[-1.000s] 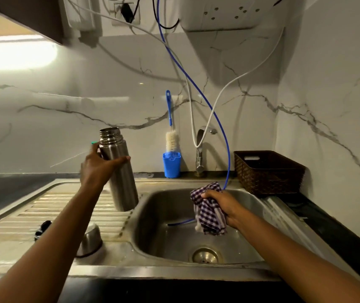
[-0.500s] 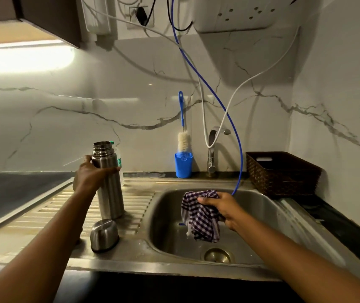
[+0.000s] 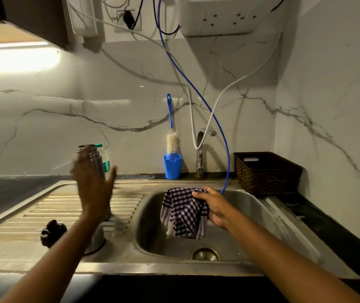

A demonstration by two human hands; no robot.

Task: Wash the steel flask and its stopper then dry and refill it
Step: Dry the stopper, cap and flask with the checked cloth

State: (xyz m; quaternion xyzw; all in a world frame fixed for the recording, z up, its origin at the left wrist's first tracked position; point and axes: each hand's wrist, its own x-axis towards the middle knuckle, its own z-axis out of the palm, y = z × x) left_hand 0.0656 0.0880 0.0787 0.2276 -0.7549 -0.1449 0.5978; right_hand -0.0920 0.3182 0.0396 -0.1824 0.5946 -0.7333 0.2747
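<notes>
The open steel flask [image 3: 93,153] stands upright on the ribbed drainboard [image 3: 43,211], left of the sink. My left hand [image 3: 93,189] is blurred in front of it, fingers spread and off the flask. A black stopper [image 3: 53,232] lies on the drainboard near the front. Beside it, a steel cup lid [image 3: 98,239] sits upside down, partly hidden by my left forearm. My right hand [image 3: 213,206] grips a purple checked cloth [image 3: 183,213] that hangs over the sink basin [image 3: 148,217].
A plastic bottle with a green cap [image 3: 104,158] stands just behind the flask. A bottle brush [image 3: 172,141] in a blue holder [image 3: 172,166], a tap [image 3: 201,149] and a dark woven basket [image 3: 266,173] line the back. A blue hose [image 3: 226,149] drops into the sink.
My left hand lowered the flask onto the drainboard and has let go, fingers now spread. My right hand still holds the cloth over the sink.
</notes>
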